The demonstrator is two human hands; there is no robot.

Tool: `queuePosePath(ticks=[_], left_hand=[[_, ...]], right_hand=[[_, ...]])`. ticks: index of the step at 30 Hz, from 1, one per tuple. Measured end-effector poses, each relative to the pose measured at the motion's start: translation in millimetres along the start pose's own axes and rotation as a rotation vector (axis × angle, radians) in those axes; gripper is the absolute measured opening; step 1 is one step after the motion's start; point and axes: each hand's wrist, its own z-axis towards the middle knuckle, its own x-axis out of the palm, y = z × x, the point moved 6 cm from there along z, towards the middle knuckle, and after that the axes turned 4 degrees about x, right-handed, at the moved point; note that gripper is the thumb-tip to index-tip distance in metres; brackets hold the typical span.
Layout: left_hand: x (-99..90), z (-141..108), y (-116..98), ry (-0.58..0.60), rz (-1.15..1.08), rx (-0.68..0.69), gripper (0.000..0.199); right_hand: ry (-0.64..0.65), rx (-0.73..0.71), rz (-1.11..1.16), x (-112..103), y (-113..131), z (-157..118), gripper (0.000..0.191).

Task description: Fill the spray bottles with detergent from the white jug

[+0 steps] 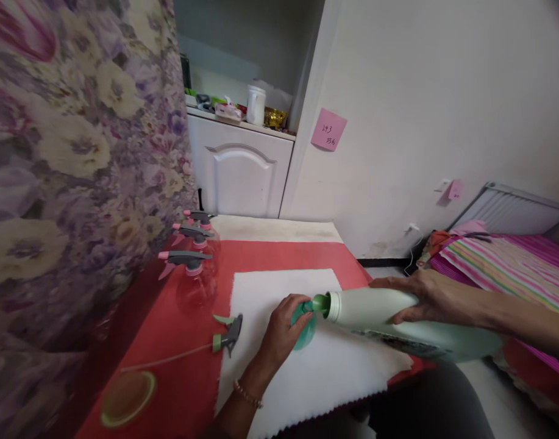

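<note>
My left hand (286, 323) is closed round the neck of a small green translucent bottle (305, 334) on a white cloth (325, 384). With my right hand (425, 299) I grip a large pale green bottle (375, 308), tilted nearly level, its mouth beside the small bottle's neck. Green liquid shows in that mouth. A grey and green spray head (228, 336) with a thin tube lies at the cloth's left edge. Left of it stand clear spray bottles (197, 286) with pink and grey heads. A green-rimmed round lid (128, 399) lies at the front left.
A red cover (178, 353) lies over the table. Flowered curtain (78, 152) hangs at the left. Behind are a white cabinet (242, 167) with items on top and a wall with a pink note (328, 130). A bed (512, 262) stands at the right.
</note>
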Motion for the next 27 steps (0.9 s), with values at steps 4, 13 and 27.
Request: queuePosePath(ticks=[4,13,27], left_hand=[[-0.7,0.0,-2.7,-0.002,-0.001,0.004,0.019],[-1.7,0.6,-5.9,-0.003,-0.006,-0.005,0.018],[-0.5,-0.5,-3.1,0.003,-0.012,-0.005,0.019]], right_hand=[[-0.013,0.016,-0.011,-0.6,-0.8,0.1,0.063],[0.000,-0.017,-0.044,-2.3,2.9,1.0,0.062],[-0.001,-0.016,-0.039,-6.0,4.9,2.1,0.063]])
